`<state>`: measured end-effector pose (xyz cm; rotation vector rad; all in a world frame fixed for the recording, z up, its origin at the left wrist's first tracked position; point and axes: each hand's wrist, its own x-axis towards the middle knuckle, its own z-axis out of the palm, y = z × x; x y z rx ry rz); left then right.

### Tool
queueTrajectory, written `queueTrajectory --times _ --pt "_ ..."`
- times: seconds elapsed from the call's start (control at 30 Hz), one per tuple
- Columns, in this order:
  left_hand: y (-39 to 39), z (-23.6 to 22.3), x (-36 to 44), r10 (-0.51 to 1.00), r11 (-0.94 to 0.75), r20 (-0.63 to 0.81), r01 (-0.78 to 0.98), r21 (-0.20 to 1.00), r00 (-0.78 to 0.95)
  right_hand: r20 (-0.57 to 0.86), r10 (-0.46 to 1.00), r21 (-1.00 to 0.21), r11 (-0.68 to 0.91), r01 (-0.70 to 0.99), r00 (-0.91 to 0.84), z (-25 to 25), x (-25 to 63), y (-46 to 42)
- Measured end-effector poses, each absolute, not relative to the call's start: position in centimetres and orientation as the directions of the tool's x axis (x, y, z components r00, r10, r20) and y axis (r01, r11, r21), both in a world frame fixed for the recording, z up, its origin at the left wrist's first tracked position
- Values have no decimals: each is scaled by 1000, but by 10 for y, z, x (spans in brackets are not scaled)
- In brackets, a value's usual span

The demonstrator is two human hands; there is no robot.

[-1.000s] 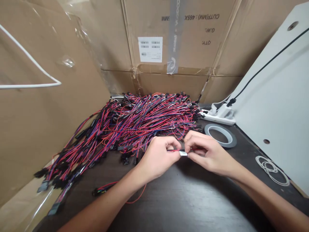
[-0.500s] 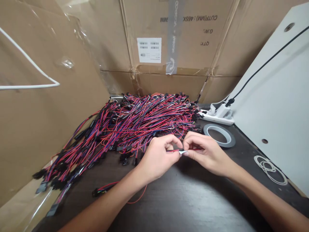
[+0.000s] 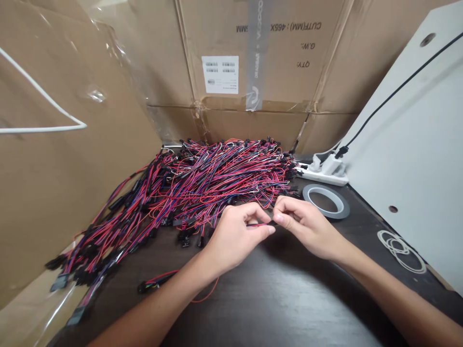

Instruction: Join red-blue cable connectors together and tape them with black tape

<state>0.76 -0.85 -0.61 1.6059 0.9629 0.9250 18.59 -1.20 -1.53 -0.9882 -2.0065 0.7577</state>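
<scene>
Red wire [image 3: 258,224] pinched in left hand [image 3: 237,236], tangled wires [image 3: 224,173], flat tape ring [image 3: 345,208]

Soft light leaves a pale glare on the dark table [image 3: 260,294].

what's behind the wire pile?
Brown cardboard rises behind the wire pile, with a barcode label and a grey tape strip on it. The pile covers the cardboard's bottom edge; anything low behind can't be seen.

Left hand [image 3: 237,236] hid part of wire [image 3: 258,224]; hold of right hand [image 3: 309,226] was unclear. Label [image 3: 220,74] was too small to read. Cable [image 3: 398,91] ran off right edge.
</scene>
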Motion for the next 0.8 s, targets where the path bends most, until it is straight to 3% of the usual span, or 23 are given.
queueTrajectory --times 0.37,0.57,0.8 --pt "-9 -4 5 926 -143 65 186 972 371 366 854 -722 512 466 -371 -20 180 -17" --pt "-9 -2 5 921 -149 81 151 977 380 361 859 -781 492 385 -363 -17 180 -18" --pt "-9 -5 2 920 -157 80 174 972 385 260 886 -857 395 332 -384 -16 180 -21"
